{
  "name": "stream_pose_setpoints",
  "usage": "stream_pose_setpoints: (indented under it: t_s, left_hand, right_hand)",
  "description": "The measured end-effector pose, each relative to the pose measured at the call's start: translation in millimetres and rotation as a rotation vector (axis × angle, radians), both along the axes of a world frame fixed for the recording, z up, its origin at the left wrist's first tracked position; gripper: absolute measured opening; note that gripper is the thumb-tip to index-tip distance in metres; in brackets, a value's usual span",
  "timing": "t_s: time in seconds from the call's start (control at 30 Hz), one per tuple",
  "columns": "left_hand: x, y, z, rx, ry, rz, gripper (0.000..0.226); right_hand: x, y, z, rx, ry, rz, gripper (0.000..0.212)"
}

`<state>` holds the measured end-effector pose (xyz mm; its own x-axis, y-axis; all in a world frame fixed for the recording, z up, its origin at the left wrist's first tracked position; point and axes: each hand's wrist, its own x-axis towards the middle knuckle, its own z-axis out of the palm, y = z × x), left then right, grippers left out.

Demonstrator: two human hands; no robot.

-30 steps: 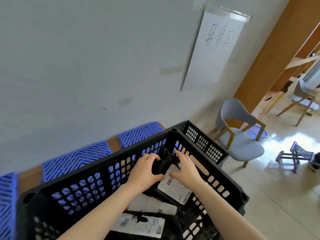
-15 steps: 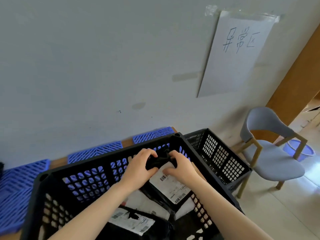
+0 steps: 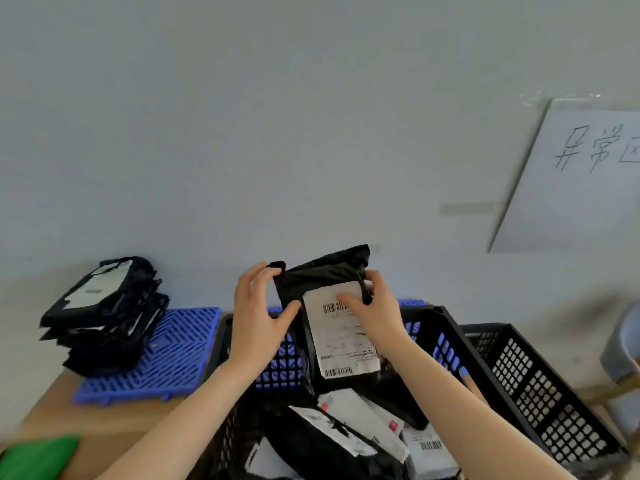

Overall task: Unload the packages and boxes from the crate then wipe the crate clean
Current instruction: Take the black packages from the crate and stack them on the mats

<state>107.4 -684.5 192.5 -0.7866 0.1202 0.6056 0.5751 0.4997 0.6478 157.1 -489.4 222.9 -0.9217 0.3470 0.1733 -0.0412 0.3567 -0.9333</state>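
Lying at the near left corner of the wooden tabletop [image 3: 114,417] is a flat green object [image 3: 38,455], cut off by the frame. Along the far edge, against the wall [image 3: 242,133], a stack of black packages [image 3: 104,313] rests on a blue grid mat [image 3: 173,351]. The top one carries a white label, too blurred to read.

Right of the mat, the left hand [image 3: 259,320] and the right hand [image 3: 374,317] hold one black package [image 3: 322,275] upright above the far end of the black crate [image 3: 450,341]. The left grip is closed on its upper left corner, thumb on the front and fingers curled over the top. The right grip pinches the right edge, with the thumb pressed on the white shipping label. That label shows one barcode at the top and another at the bottom, and the print between them is too small to read.

More labelled packages [image 3: 346,427] lie inside the crate, some with barcodes and small red marks. A second crate [image 3: 540,386] stands just beside it on the right. Above it, a paper sign [image 3: 581,174] taped to the wall bears the handwritten characters 异常, with a third cut by the frame edge. Part of a grey chair [image 3: 623,348] shows at the far right.
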Motion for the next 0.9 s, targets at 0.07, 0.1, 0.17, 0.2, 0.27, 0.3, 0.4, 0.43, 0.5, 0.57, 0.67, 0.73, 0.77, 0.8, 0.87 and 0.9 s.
stream_pose_setpoints:
  t_s: [0.07, 0.1, 0.17, 0.2, 0.27, 0.3, 0.4, 0.43, 0.5, 0.57, 0.67, 0.73, 0.77, 0.8, 0.87, 0.9]
  left_hand:
    - [-2.0, -28.0, -0.4, 0.046, -0.042, 0.024, 0.047]
    - [-2.8, -40.8, -0.7, 0.078, -0.081, 0.016, 0.042]
    - [-4.2, -64.6, 1.3, 0.143, -0.163, -0.032, 0.037]
    - [-5.4, -76.9, 2.2, 0.160, -0.187, -0.056, 0.039]
    - [-9.5, -105.2, 4.5, 0.173, -0.196, -0.088, 0.050]
    - [-14.2, -121.0, 4.4, 0.162, -0.190, -0.092, 0.056]
    - [-32.1, -172.1, -0.6, 0.080, -0.193, -0.064, 0.070]
    - [-38.2, -188.4, -2.1, 0.065, -0.208, -0.064, 0.073]
    - [-49.6, -216.9, -5.4, 0.046, -0.246, -0.094, 0.076]
    - [-59.4, -239.0, -9.9, -0.007, -0.263, -0.112, 0.079]
    - [-76.7, -263.3, -18.0, -0.041, -0.270, -0.083, 0.079]
    - [-90.0, -276.3, -24.8, -0.027, -0.293, -0.056, 0.077]
    - [-96.6, -282.1, -28.0, -0.014, -0.305, -0.047, 0.076]
    - [-104.2, -287.2, -30.9, -0.005, -0.314, -0.038, 0.076]
    - [-119.1, -293.9, -35.7, -0.004, -0.322, -0.015, 0.077]
    - [-126.9, -295.2, -38.0, -0.009, -0.325, 0.005, 0.077]
  right_hand:
    - [-10.7, -25.5, 10.4, -0.022, 0.022, 0.000, 0.037]
    - [-16.3, -39.1, 15.1, -0.024, 0.030, 0.004, 0.037]
    - [-29.6, -67.7, 23.3, -0.025, 0.046, 0.013, 0.036]
    - [-36.5, -82.4, 26.5, -0.028, 0.054, 0.016, 0.035]
    - [-51.0, -114.6, 30.8, -0.037, 0.067, 0.014, 0.034]
    - [-58.4, -131.1, 31.6, -0.049, 0.072, 0.009, 0.033]
    - [-80.8, -180.4, 31.3, -0.092, 0.085, -0.013, 0.032]
    - [-88.0, -195.6, 31.4, -0.118, 0.089, -0.020, 0.031]
    - [-103.3, -224.4, 29.8, -0.167, 0.087, -0.030, 0.029]
    - [-118.4, -250.3, 24.3, -0.187, 0.063, -0.027, 0.031]
    - [-138.3, -281.7, 11.8, -0.173, 0.029, 0.025, 0.034]
    - [-150.3, -295.3, 3.9, -0.157, -0.010, 0.084, 0.036]
    - [-155.9, -299.6, -0.3, -0.145, -0.036, 0.119, 0.037]
    - [-162.4, -302.9, -4.2, -0.129, -0.060, 0.152, 0.039]
    - [-176.4, -305.9, -12.8, -0.095, -0.093, 0.204, 0.052]
    - [-183.9, -306.5, -17.6, -0.082, -0.105, 0.226, 0.062]
